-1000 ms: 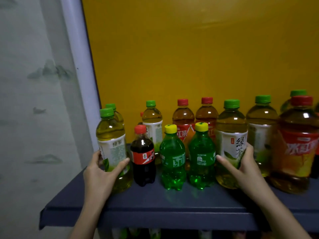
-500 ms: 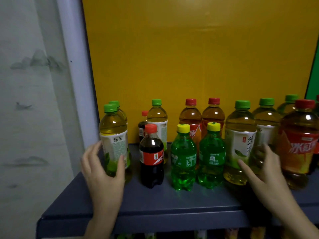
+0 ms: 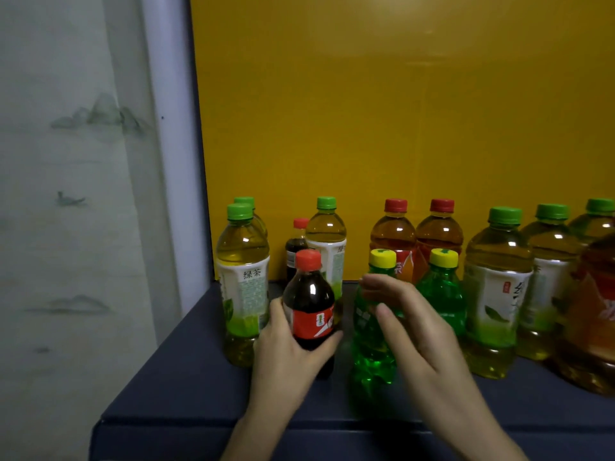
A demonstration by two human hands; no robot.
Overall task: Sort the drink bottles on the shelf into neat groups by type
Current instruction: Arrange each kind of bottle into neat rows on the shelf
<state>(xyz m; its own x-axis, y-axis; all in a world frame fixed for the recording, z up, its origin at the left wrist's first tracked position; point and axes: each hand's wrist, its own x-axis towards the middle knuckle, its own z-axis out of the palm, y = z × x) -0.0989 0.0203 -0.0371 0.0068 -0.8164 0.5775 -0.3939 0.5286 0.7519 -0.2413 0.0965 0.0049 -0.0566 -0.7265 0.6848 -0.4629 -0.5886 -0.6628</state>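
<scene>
While your left hand [image 3: 289,361] curls round its lower half, the cola bottle [image 3: 311,294] stands upright near the front of the shelf [image 3: 199,394], label above your grip. A green tea bottle [image 3: 244,287] stands just left. Your right hand [image 3: 416,331], fingers loose and spread, is before the green soda bottle [image 3: 369,354]; contact is unclear.

Dim and warm, lit from above, brightest high on yellow wall [image 3: 399,78]. Small glare spots on bottles [image 3: 244,241]. Motion blur on right hand [image 3: 409,327]. Slightly bent at left edge.
</scene>
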